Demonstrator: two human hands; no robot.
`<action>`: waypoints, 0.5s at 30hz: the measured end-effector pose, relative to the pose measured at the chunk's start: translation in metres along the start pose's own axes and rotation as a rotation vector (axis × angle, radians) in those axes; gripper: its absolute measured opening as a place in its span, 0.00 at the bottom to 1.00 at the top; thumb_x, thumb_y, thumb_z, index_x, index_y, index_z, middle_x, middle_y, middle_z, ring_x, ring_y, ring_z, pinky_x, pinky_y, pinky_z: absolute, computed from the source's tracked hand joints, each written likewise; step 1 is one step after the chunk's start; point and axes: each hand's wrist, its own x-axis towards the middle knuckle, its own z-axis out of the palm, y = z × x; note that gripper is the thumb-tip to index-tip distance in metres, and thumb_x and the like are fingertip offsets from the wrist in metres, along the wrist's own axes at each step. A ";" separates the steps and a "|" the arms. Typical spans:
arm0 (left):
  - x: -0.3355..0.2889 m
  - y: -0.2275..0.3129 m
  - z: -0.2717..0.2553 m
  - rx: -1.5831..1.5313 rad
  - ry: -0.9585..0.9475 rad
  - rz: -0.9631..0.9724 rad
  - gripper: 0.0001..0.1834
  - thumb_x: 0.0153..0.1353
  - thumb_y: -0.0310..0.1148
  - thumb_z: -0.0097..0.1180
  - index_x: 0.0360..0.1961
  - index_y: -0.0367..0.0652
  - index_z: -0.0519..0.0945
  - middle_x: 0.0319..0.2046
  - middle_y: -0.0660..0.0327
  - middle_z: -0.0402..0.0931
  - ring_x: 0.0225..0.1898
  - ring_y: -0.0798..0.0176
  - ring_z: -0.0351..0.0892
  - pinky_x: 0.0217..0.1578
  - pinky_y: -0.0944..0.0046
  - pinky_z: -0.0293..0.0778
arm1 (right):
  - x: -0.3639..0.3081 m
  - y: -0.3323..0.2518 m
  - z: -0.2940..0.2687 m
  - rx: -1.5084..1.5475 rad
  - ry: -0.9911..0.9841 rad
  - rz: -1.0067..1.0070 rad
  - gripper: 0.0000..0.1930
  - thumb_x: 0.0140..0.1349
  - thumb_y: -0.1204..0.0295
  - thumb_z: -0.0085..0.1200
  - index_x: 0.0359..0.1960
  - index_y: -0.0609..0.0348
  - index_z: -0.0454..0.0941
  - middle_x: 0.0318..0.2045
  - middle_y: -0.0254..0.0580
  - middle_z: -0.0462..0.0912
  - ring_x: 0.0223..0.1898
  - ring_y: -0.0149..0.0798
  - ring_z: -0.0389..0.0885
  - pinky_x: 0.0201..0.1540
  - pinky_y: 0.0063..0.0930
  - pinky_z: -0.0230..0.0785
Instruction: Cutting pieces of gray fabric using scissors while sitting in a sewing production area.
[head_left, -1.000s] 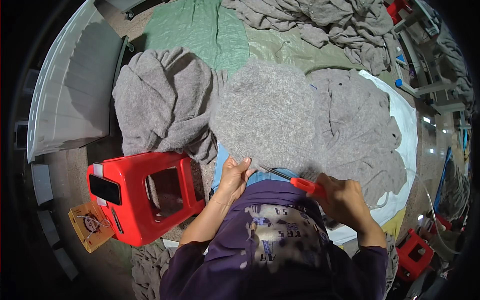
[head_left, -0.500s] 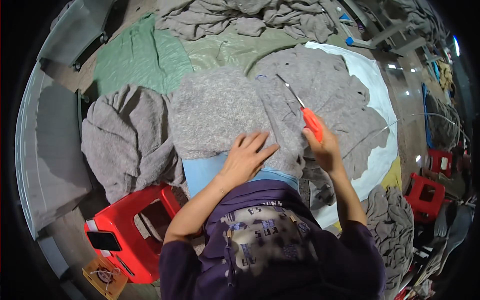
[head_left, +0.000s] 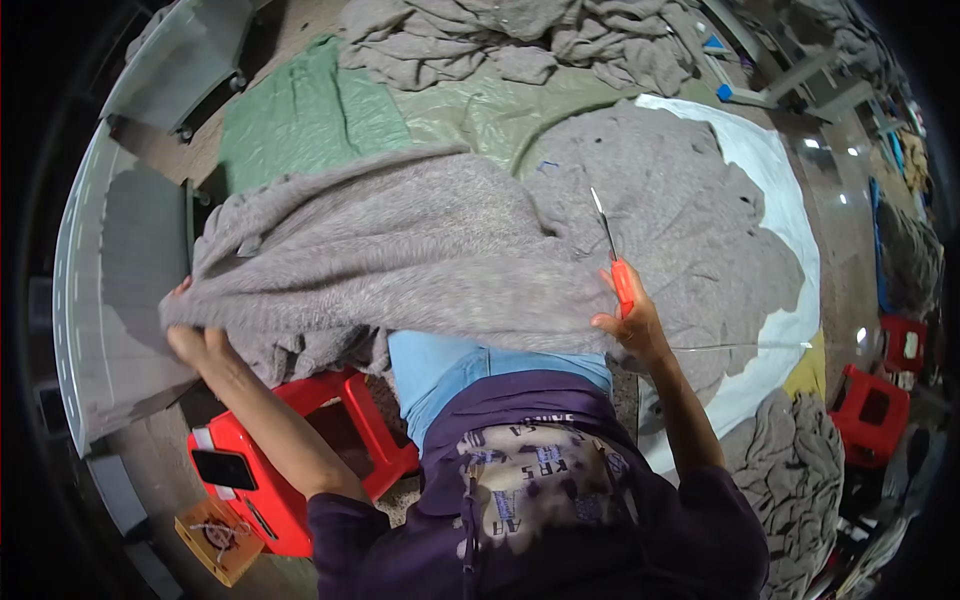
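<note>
A fuzzy grey knit cloth (head_left: 400, 260) is stretched across my lap, its near edge running between my two hands. At its far left end, my left hand (head_left: 197, 343) is closed on the edge. My right hand (head_left: 637, 325), beside the cloth's right end, is closed round a red-handled tool (head_left: 624, 285) whose thin metal shaft points away from me. Its exact kind I cannot make out. Whether the right fingers also pinch the cloth is unclear. Farther right, a wide heap of similar grey cloth (head_left: 690, 200) lies on a white sheet (head_left: 775, 190).
At my left stands a red stool (head_left: 295, 490) with a black phone (head_left: 224, 469) on it, beside a yellow box (head_left: 215, 545). Grey rolling panels (head_left: 140, 290) line the left. More grey cloth (head_left: 520, 40) lies beyond a green sheet (head_left: 310, 120). Other red stools (head_left: 868, 415) stand right.
My left hand has moved from the middle of my lap to the far left and taken hold of the cloth, pulling it out flat leftward. The tool in my right hand now points straighter ahead.
</note>
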 end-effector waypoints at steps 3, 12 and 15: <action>-0.017 -0.081 -0.016 0.713 0.090 0.121 0.23 0.58 0.28 0.50 0.55 0.35 0.66 0.41 0.54 0.75 0.41 0.60 0.76 0.46 0.59 0.72 | 0.010 -0.030 0.010 -0.048 0.007 -0.016 0.53 0.40 0.66 0.72 0.66 0.65 0.50 0.60 0.53 0.66 0.63 0.43 0.63 0.61 0.30 0.58; -0.227 -0.210 0.045 0.357 -0.150 -0.667 0.39 0.62 0.60 0.42 0.62 0.38 0.62 0.61 0.54 0.62 0.63 0.58 0.58 0.59 0.58 0.57 | -0.049 0.026 0.014 -0.367 0.027 -0.233 0.45 0.40 0.70 0.71 0.61 0.60 0.59 0.53 0.48 0.74 0.42 0.44 0.80 0.43 0.32 0.72; -0.232 -0.191 0.056 0.319 -0.362 -0.403 0.22 0.66 0.48 0.44 0.49 0.40 0.70 0.47 0.62 0.69 0.48 0.67 0.66 0.48 0.64 0.62 | -0.044 0.023 0.022 -0.391 0.089 -0.208 0.33 0.47 0.77 0.62 0.57 0.59 0.64 0.39 0.44 0.78 0.36 0.44 0.80 0.42 0.29 0.72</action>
